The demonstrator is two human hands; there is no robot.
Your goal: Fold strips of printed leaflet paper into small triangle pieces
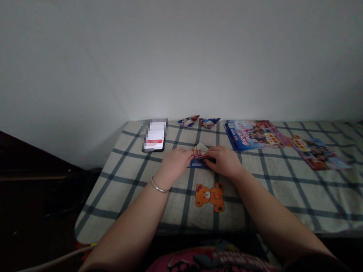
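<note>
Between my two hands lies a partly folded printed leaflet, blue and red with a pale pointed top, on the checked tablecloth. My left hand has its fingers closed on the leaflet's left side; a silver bangle circles that wrist. On the right side, my right hand pinches the leaflet with thumb and fingers. Just beyond, near the wall, stand two small folded paper pieces, a left one and a right one, both of similar printed paper.
A lit phone rests at the back left. To the right is a stack of colourful leaflets, with more leaflets beside it. An orange bear picture lies on the checked tablecloth nearer me. The white wall borders the table's far edge.
</note>
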